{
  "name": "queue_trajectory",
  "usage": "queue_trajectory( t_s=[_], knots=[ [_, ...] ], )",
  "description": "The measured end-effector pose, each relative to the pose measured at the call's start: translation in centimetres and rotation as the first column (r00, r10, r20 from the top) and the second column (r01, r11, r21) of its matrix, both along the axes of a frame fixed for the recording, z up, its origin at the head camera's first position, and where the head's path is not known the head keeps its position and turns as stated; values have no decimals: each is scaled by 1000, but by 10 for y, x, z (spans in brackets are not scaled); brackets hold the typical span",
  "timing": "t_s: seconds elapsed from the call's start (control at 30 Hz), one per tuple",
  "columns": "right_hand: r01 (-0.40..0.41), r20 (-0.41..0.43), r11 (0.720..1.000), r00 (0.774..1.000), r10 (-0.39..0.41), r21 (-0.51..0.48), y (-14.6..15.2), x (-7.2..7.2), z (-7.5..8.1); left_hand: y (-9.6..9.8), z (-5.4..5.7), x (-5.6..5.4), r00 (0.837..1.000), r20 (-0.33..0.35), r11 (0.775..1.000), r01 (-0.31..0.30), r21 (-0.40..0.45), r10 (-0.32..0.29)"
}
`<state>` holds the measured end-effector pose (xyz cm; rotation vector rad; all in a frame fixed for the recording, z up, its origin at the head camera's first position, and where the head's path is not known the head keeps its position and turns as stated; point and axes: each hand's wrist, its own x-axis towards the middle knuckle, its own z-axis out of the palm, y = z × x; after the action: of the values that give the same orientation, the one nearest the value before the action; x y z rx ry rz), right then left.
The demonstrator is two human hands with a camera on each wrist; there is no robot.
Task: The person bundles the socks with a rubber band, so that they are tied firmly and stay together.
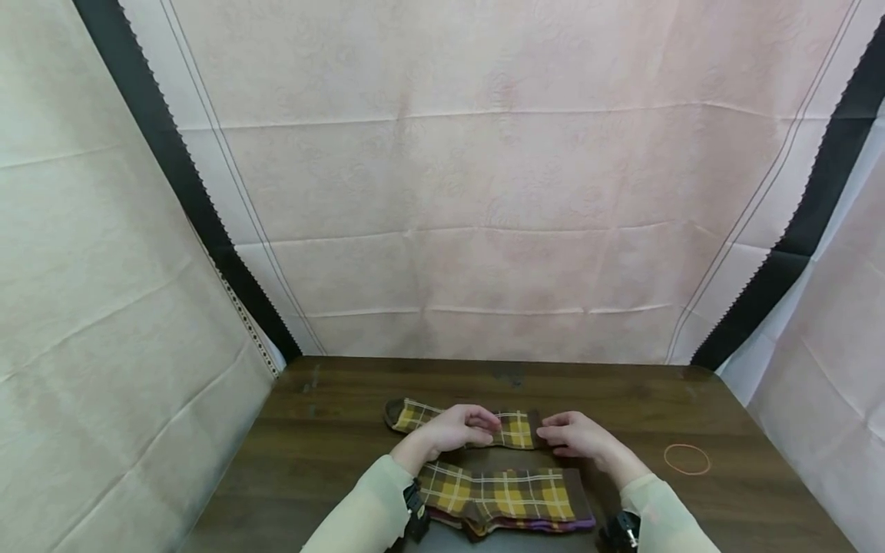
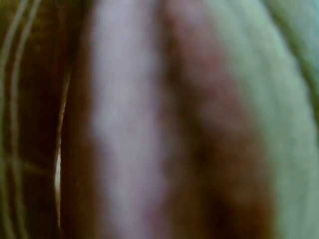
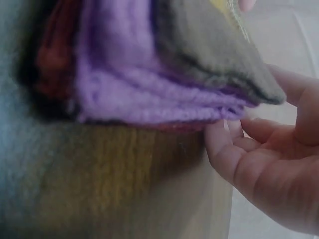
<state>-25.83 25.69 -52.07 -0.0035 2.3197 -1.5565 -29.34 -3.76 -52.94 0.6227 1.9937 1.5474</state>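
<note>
A: Head view first. Where's the sock (image 1: 516,430)?

B: On the worktop (image 1: 332,430), beyond the stack (image 1: 515,498), with its toe (image 1: 395,412) to the left and its cuff (image 1: 535,418) to the right. The left hand (image 1: 452,430) is over its middle; the right hand (image 1: 584,439) has its fingertips at the cuff.

A: Are they gripping it?

B: I can't tell for either. Fingers are bent on both, but any pinch is hidden. (A thin orange band (image 1: 684,445) lies off to the right, touched by neither.)

A: Which step, then?

B: I'd judge it's straightening that single sock, apart from the stack.

A: Left wrist view?

B: Too blurred to settle anything about the grip.

A: And the right wrist?

B: The stack crowds in close, a purple layer (image 3: 119,64) showing below the plaid one. The right hand's bent fingers appear past it, but I can't make out the single sock there.

A: What does the next move call for?

B: Light fingers, I'd say: cuff drawn straight, cloth evenly flat, wrists clear of the stack.
</note>
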Motion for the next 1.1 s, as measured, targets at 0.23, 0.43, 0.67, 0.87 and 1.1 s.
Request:
queue_trajectory(
  t_s=[0.23, 0.43, 0.67, 0.87, 1.1],
  knots=[
    [3, -80, 992, 997, 8, 127, -9, -3, 6, -2, 5, -2, 1000, -12, 999, 15, 30, -15],
    [-5, -118, 979, 993, 30, 205, -14, -5, 10, -15, 9, -4, 998, -58, 1000, 1, -4, -1],
    [-69, -85, 984, 993, 83, 162, -10, -4, -2, -50, 13, 8, 982, -177, 992, -90, -91, 73],
    [-133, -87, 984, 986, 143, 116, -5, -8, -5, -93, 15, 3, 947, -213, 968, -250, -24, 239],
    [-142, -45, 986, 988, 146, 91, -4, -9, 0, -125, 10, -4, 837, -264, 869, -495, 7, 480]
  ],
)
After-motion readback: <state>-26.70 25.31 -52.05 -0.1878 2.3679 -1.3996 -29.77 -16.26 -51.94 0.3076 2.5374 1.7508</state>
